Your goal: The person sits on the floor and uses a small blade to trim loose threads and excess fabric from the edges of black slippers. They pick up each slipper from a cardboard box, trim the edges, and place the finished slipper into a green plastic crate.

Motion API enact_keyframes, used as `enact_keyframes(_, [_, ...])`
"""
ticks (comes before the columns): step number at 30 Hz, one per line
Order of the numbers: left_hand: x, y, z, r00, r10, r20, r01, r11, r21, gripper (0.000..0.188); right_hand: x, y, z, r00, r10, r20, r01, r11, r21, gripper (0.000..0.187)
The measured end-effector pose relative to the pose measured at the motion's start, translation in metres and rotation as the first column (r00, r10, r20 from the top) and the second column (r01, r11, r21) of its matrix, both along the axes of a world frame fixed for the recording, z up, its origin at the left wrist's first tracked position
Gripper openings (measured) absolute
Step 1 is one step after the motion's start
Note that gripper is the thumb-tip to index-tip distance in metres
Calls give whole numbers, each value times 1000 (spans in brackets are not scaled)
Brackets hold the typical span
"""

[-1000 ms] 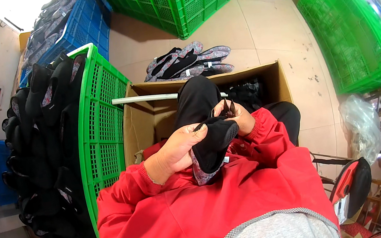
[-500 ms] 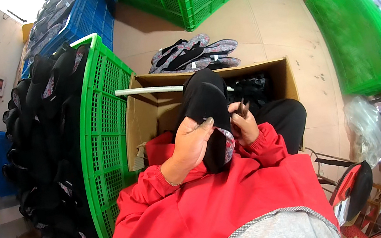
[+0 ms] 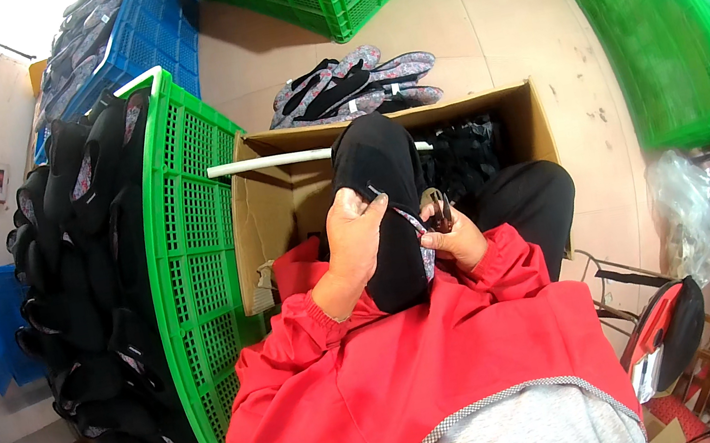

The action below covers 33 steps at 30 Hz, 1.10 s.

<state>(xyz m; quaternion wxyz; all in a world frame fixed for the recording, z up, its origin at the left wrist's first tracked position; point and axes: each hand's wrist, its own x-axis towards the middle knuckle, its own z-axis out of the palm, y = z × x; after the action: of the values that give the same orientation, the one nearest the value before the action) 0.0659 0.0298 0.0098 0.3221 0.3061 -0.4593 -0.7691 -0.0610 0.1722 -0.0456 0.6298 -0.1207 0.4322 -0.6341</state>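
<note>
A black cloth shoe piece [image 3: 397, 272] with a flowered lining lies across my raised black-trousered knee [image 3: 373, 148]. My left hand [image 3: 353, 242] pinches its black cloth between thumb and fingers, with a small pale tag or thread by the fingertips. On the other side, my right hand [image 3: 458, 238] has its thumb at the flowered edge [image 3: 412, 219]. Small dark metal thread snips [image 3: 440, 209] stick up from the curled fingers of that hand. Black cloth against black trousers hides where the piece ends.
A cardboard box [image 3: 264, 209] with dark items stands around my knees, a white rod [image 3: 270, 162] across it. Left is a green crate [image 3: 204, 275] heaped with black shoes [image 3: 95, 293]. More flowered shoes [image 3: 351, 86] lie beyond the box. Green crates [image 3: 661, 29] stand right and ahead.
My right hand has shifted down slightly and its thumb now meets the flowered edge. The left hand still pinches the cloth, slightly turned. The whole view has shifted a little.
</note>
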Motion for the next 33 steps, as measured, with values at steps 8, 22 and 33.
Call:
enact_keyframes(8, [2,6,9,1000,-20,1,20,1000,-7,36,16,-4,-2,885,-222,-409,211,975,-73,24])
enact_keyframes(22, [18,-30,50,888,361,286,222,209,-952,33,25,-5,-4,544,-298,-784,263,948,-179,22])
enact_keyframes(33, [-1,-60,55,957,129,258,231,194,-954,9,5,-2,2,628,-139,-765,95,990,-102,21])
